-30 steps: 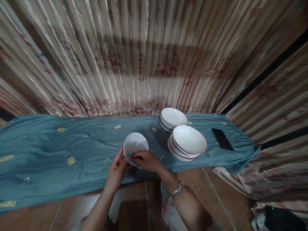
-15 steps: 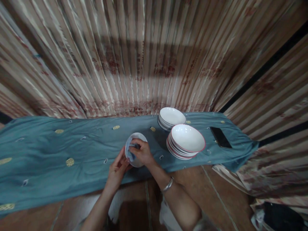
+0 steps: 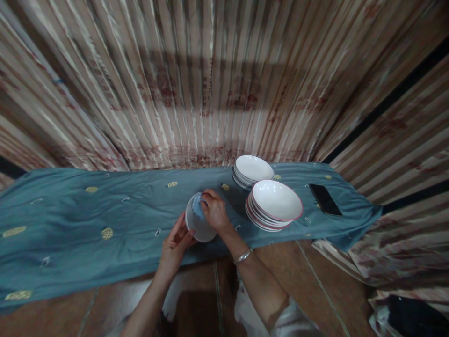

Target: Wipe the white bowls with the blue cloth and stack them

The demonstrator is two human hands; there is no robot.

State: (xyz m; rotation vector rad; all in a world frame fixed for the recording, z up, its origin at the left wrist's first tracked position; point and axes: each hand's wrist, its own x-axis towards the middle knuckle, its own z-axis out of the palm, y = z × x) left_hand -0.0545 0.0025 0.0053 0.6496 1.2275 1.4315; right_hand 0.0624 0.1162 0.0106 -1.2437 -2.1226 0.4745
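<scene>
A white bowl [image 3: 204, 230] is held up over the near edge of the table, its inside turned toward me. My left hand [image 3: 177, 241] grips its lower left rim, thumb on the near side and fingers behind. My right hand [image 3: 214, 209] pinches a light blue cloth [image 3: 198, 206] against the upper part of the bowl's inside; part of the cloth is hidden by the fingers. Right of my hands stands a stack of red-rimmed white bowls [image 3: 275, 201]. Just behind it is a stack of dark-rimmed white bowls [image 3: 253, 168].
A teal patterned cloth [image 3: 133, 220] covers the long table. A black phone [image 3: 325, 200] lies near its right end. Striped curtains [image 3: 217, 93] hang behind and to the right. On the tiled floor [image 3: 291, 281] at the lower right sits a dark bag [image 3: 414, 316].
My right hand has moved the blue cloth from the left side of the bowl's inside up to its top rim. The left hand keeps hold of the bowl. The view has shifted slightly.
</scene>
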